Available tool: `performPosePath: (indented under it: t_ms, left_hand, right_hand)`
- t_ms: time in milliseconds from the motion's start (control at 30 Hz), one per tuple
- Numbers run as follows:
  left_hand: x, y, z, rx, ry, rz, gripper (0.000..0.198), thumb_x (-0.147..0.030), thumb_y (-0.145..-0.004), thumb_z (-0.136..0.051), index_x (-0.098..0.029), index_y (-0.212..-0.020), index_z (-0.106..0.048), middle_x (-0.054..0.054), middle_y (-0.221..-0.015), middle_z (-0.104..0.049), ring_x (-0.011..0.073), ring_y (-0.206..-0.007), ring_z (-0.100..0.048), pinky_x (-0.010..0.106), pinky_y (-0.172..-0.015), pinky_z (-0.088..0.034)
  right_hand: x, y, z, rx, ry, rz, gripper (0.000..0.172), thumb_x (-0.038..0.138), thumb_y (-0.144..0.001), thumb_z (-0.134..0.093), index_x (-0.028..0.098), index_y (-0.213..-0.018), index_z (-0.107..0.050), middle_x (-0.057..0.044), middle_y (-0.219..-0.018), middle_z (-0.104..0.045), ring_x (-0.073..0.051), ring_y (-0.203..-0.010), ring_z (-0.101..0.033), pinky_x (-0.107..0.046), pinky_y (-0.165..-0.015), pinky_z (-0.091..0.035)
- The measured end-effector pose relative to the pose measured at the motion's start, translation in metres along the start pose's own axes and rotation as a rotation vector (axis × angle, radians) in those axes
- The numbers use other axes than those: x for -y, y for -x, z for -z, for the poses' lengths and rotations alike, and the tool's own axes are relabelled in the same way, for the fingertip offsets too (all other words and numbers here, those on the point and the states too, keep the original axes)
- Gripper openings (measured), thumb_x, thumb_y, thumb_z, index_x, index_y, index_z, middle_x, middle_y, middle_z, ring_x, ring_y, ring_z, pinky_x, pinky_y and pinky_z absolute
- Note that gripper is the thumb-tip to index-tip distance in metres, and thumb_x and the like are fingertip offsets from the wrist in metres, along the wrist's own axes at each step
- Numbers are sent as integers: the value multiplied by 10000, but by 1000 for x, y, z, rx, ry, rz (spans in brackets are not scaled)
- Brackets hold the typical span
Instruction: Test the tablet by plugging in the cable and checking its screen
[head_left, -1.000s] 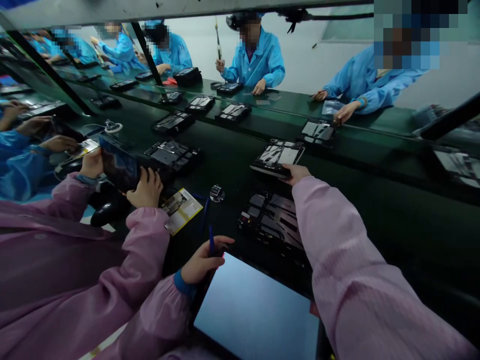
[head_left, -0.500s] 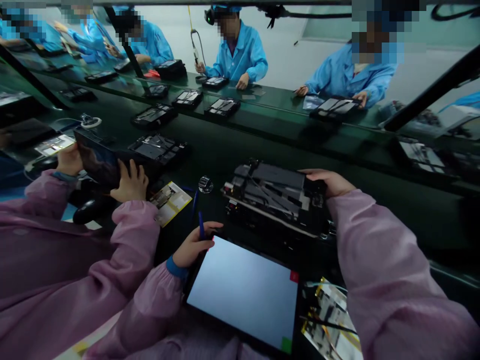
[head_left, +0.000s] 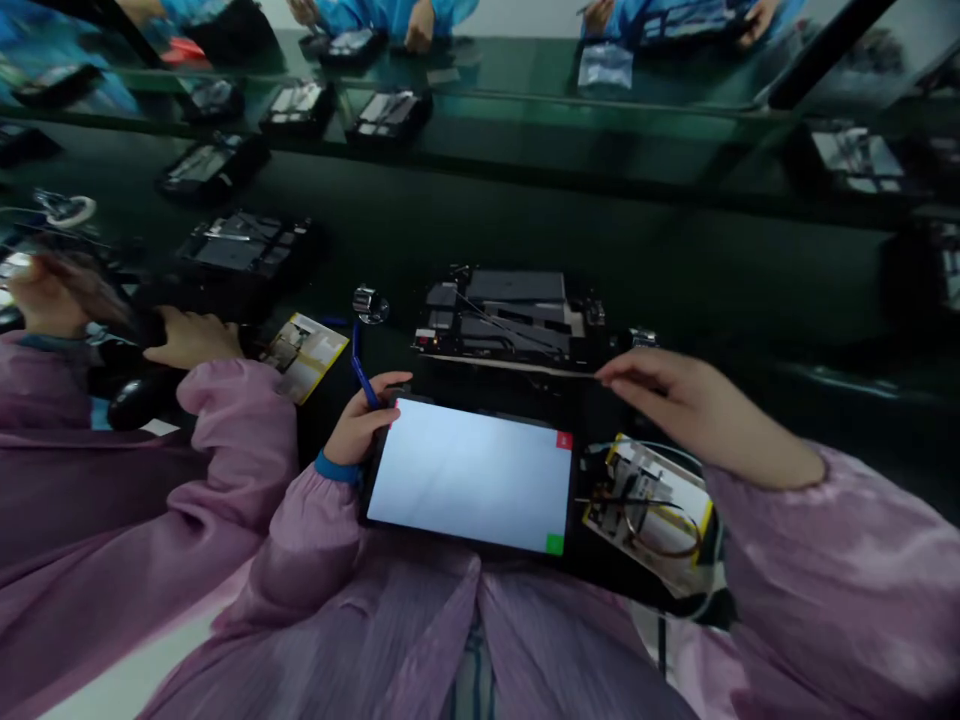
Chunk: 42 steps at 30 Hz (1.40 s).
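Blue pen point(head_left: 362, 370) pinched in our left hand point(head_left: 358, 424), right at the lit tablet's point(head_left: 469, 475) edge. Our right hand point(head_left: 694, 405) is loosely open, fingertips point(head_left: 606, 372) just beside the black assembly jig point(head_left: 502, 320).

The co-workers point(head_left: 390, 12) across the bench are cut off by the top edge, only their hands and sleeves being shown. The tablet point(head_left: 90, 295) held at far left is blurred, and its face cannot be made out. The lower end of the pen point(head_left: 361, 372) is hidden by the left hand point(head_left: 360, 420). Whether the pale strip point(head_left: 510, 366) is gripped by the right hand point(head_left: 694, 405) cannot be told. The right sleeve point(head_left: 840, 570) is cut off by the right edge. The print on the card point(head_left: 304, 357) and the sheet point(head_left: 649, 505) is too small to read, as are the parts in the tray point(head_left: 502, 318).
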<state>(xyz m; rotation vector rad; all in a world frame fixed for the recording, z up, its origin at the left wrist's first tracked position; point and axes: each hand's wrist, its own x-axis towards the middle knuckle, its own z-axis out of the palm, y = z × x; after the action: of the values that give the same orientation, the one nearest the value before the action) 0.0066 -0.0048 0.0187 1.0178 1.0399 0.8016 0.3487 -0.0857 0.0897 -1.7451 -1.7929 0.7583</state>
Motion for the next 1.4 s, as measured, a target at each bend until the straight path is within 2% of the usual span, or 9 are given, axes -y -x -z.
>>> performPosePath:
  t_ms: [100,300,400,467,567,767,933,1100,1400]
  left_hand:
    - [1,-1,0,-9,-12,-20,455,-164,-533,-715,-169,-985,-666,-26,-651,-607,93,-508,-499,193,-462,-354]
    - [5,-2,3,25,11,-16,472,-191,-556,-705,-170,-1024,-655,-45,-591,-556,56,-409,-397,179,-381,-238]
    - [6,-3,3,44,33,-20,473,-217,-565,-696,-155,-1032,-646,-48,-563,-539,52,-387,-370,184,-360,-194]
    - [7,-3,3,54,37,-35,469,-229,-573,-690,-151,-1033,-641,-48,-552,-538,56,-390,-379,184,-361,-199]
    - [9,-4,4,81,45,-57,471,-252,-588,-685,-149,-1045,-634,-50,-538,-538,57,-380,-369,183,-358,-198]
    - [12,-5,6,74,82,-43,467,-263,-582,-691,-150,-1032,-639,-53,-518,-530,57,-356,-352,181,-344,-170]
    - [9,-4,4,56,70,-43,462,-256,-565,-685,-151,-1014,-656,-37,-548,-573,68,-374,-398,184,-351,-226]
    - [8,-5,3,52,78,-42,444,-230,-559,-691,-155,-996,-670,-27,-588,-603,91,-448,-491,181,-396,-311]
    - [9,-5,3,59,77,-51,415,-232,-579,-672,-148,-985,-669,-23,-579,-599,84,-425,-465,186,-380,-287]
  right_hand:
    - [-8,35,-26,10,34,-16,246,313,-886,-440,187,-941,-644,-68,-909,-656,-189,-782,-617,-330,-667,-503]
    - [14,63,-85,-314,266,195,310,299,-868,-550,136,-1130,-565,-141,-1061,-598,-272,-1011,-560,-465,-853,-492]
    - [53,65,-128,-200,273,374,541,352,-801,-653,141,-1275,-498,-186,-1301,-487,-345,-1233,-426,-529,-964,-426]
    - [74,61,-153,-114,308,368,683,422,-751,-714,202,-1344,-459,-154,-1429,-393,-395,-1335,-290,-603,-1028,-329]
    - [85,54,-173,-70,385,301,631,422,-783,-695,206,-1336,-481,-132,-1442,-400,-391,-1330,-291,-608,-1027,-307]
    - [70,75,-164,-178,367,359,223,49,-816,-535,111,-1008,-630,-128,-1011,-630,-261,-904,-531,-403,-754,-462]
    - [45,102,-131,-429,183,313,161,114,-840,-585,135,-1000,-590,-108,-964,-603,-230,-901,-554,-389,-796,-471]
    - [13,119,-104,-604,349,147,103,138,-836,-611,159,-936,-593,-99,-931,-616,-238,-872,-579,-397,-759,-464]
    - [7,146,-138,-395,285,386,106,155,-827,-630,216,-912,-646,-55,-1016,-618,-271,-1037,-529,-533,-937,-410]
